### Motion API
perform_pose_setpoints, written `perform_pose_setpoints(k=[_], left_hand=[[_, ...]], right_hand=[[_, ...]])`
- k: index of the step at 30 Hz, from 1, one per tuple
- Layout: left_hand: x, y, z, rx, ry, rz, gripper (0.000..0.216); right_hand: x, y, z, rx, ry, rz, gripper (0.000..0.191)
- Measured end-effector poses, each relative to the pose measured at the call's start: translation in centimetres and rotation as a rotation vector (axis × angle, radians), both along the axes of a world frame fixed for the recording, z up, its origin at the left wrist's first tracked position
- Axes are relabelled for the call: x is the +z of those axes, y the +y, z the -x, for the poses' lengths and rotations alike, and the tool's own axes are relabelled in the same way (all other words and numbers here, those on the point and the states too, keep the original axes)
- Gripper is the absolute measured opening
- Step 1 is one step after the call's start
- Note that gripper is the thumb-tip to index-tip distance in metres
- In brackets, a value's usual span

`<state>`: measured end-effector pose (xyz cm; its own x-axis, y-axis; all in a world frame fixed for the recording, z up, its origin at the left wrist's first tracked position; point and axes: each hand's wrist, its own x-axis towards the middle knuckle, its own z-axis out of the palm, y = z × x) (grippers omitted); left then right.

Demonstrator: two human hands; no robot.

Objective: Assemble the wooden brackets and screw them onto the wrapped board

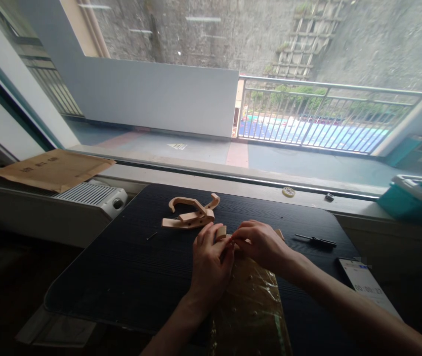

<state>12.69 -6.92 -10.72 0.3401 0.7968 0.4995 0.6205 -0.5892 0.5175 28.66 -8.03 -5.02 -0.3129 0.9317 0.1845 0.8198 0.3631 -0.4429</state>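
My left hand [211, 254] is closed, its fingers curled against a pale wooden piece [221, 233] that mostly hides behind them. Right beside it, my right hand [257, 241] pinches with thumb and fingertips; whatever sits in that pinch is too small to make out. Another pale wooden end [279, 234] peeks out behind the right hand. Beneath both hands lies a brown block wrapped in shiny clear plastic [255, 301], reaching toward me. Just beyond the left hand rests a set of joined wooden hooks [192, 212]. A loose screw [151, 236] lies to their left.
On the right of the black table [122, 267] are a screwdriver [316, 241] and a phone [366, 284] showing a timer. A tape roll [288, 192] and a small dark object [329, 197] sit on the windowsill. A brown envelope [57, 168] lies left; a teal bin [400, 200] stands right.
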Motion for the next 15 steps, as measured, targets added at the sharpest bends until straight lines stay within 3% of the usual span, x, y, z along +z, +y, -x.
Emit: perform_pose_setpoints(k=[5, 15], left_hand=[[0.0, 0.0, -0.4, 0.013, -0.061, 0.048, 0.021], [0.0, 0.0, -0.9, 0.056, -0.110, 0.080, 0.016]], right_hand=[[0.3, -0.2, 0.0, 0.054, -0.065, 0.003, 0.020], [0.4, -1.7, 0.7, 0.024, -0.070, 0.022, 0.023]])
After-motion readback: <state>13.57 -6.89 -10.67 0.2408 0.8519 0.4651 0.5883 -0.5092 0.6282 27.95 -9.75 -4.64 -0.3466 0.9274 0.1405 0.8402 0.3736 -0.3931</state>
